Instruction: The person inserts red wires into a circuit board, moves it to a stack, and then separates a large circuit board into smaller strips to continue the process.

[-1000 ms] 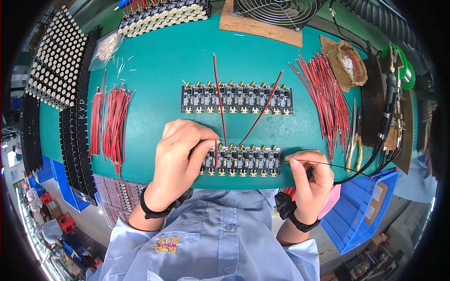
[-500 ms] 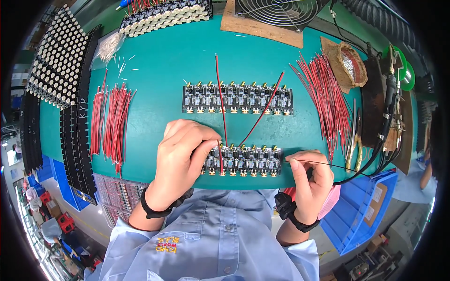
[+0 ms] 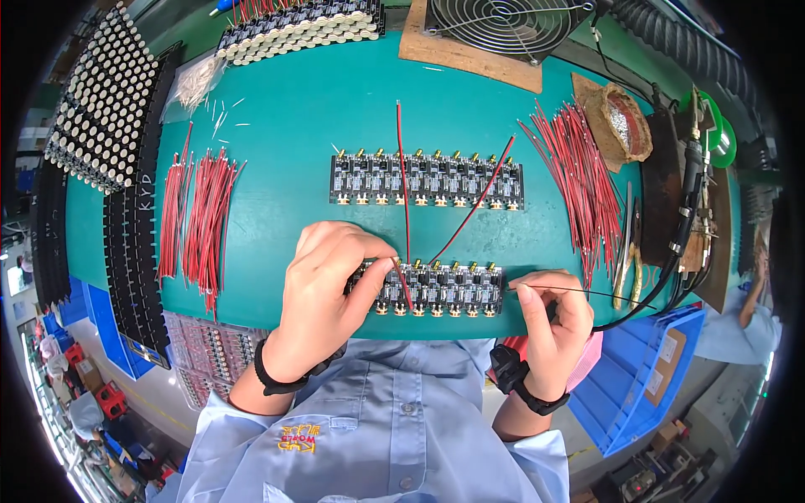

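Observation:
The thumb and forefinger of my left hand point(image 3: 331, 272) pinch one end of a short red wire point(image 3: 404, 285). This wire slants down across the near strip of small circuit boards point(image 3: 457, 289), whose left end is hidden behind the hand. My right hand point(image 3: 555, 323), just off the strip's right end, pinches a thin dark wire point(image 3: 608, 294) that trails off to the right. Two more red wires, one nearly upright point(image 3: 403, 180) and one slanted point(image 3: 478, 197), run from the near strip across a second board strip point(image 3: 428, 178) farther back.
Bundles of red wires lie at left point(image 3: 210, 226) and right point(image 3: 579, 193). At the right edge are tweezers point(image 3: 623, 260), a cabled soldering iron point(image 3: 693, 189) and a bowl of silvery bits point(image 3: 625, 121). A fan point(image 3: 503, 21) stands at the back; stacked boards point(image 3: 101, 101) fill the far left.
The lower end of the red wire in my left hand has swung slightly right, so it now slants. My right hand has barely moved. The whole view has shifted a little.

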`<state>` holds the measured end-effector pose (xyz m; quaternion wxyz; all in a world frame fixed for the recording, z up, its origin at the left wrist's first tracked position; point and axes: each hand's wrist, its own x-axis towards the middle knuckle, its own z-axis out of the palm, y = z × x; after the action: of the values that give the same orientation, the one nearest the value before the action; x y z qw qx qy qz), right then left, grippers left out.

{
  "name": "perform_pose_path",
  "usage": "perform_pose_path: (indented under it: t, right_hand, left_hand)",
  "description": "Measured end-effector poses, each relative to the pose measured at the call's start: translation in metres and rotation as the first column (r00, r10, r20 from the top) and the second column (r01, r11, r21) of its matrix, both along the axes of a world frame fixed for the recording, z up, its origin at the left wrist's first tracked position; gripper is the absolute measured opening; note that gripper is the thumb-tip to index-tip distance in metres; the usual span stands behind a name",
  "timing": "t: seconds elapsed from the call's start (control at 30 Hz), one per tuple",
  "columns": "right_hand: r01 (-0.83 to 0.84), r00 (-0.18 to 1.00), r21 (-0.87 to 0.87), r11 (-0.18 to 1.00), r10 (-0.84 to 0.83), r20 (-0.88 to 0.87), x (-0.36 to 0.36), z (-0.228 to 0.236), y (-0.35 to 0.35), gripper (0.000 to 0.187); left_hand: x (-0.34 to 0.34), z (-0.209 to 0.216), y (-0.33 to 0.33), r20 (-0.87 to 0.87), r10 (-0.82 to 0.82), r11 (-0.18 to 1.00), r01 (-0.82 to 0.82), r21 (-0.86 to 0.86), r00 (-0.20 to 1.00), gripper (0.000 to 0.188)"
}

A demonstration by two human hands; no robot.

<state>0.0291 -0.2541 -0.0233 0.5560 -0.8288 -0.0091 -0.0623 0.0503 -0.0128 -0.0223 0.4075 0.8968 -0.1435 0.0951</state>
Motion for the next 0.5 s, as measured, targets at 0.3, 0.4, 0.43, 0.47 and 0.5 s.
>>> perform_pose_path:
  t: [0.3, 0.4, 0.43, 0.47, 0.5]
  right_hand:
    - [-0.19, 0.979, -0.053, 0.98, 0.185, -0.09, 0.012, 0.03, 0.018, 0.007]
    - [-0.252, 0.968, -0.147, 0.956, 0.248, -0.05, 0.028, 0.028, 0.028, 0.008]
    - [-0.265, 0.964, -0.203, 0.943, 0.266, -0.025, 0.033, 0.024, 0.029, 0.009]
    - [-0.278, 0.958, -0.257, 0.926, 0.288, 0.001, 0.036, 0.022, 0.031, 0.009]
    - [-0.28, 0.957, -0.264, 0.923, 0.289, -0.002, 0.037, 0.021, 0.033, 0.009]
  left_hand:
    - [-0.001, 0.002, -0.004, 0.003, 0.099, 0.988, -0.098, 0.123, 0.995, 0.015]
    - [-0.001, 0.001, -0.004, -0.001, 0.109, 0.988, -0.108, 0.112, 0.994, 0.015]
    - [-0.001, 0.0, -0.005, -0.003, 0.114, 0.988, -0.113, 0.11, 0.994, 0.015]
    - [-0.002, -0.001, -0.004, -0.004, 0.115, 0.988, -0.114, 0.102, 0.993, 0.015]
    - [-0.002, -0.001, -0.004, 0.004, 0.11, 0.989, -0.11, 0.095, 0.994, 0.016]
